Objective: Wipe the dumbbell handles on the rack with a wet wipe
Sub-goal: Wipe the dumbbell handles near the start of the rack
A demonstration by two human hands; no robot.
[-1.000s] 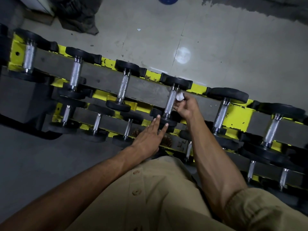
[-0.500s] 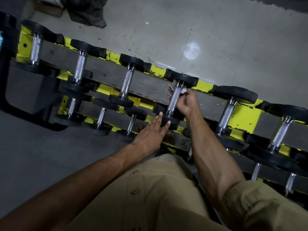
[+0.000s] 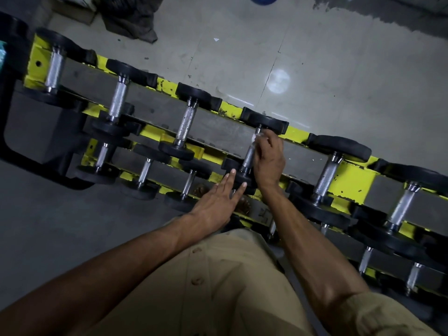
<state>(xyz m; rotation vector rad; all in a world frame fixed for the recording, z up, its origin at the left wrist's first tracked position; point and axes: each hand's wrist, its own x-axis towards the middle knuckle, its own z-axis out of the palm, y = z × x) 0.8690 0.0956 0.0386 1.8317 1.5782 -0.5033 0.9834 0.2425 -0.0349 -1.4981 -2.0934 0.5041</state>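
Observation:
A yellow and grey rack [image 3: 349, 175] crosses the view with several black dumbbells with knurled metal handles on two tiers. My right hand [image 3: 268, 157] pinches a small white wet wipe [image 3: 255, 138] against the upper end of one metal handle [image 3: 248, 157] on the top tier, just below its far black head [image 3: 265, 121]. My left hand [image 3: 217, 202] lies flat with straight fingers, its fingertips resting on the near black head [image 3: 242, 179] of the same dumbbell.
Neighbouring dumbbells sit to the left [image 3: 185, 124] and right [image 3: 326, 175] on the top tier, smaller ones on the lower tier [image 3: 144, 172]. Beyond the rack lie grey floor tiles, a dark cloth heap [image 3: 131, 19] and a blue object [image 3: 263, 0].
My right hand has slid with the wipe along the handle, first up to the far head, then a little back down. My left hand has stayed flat on the near head.

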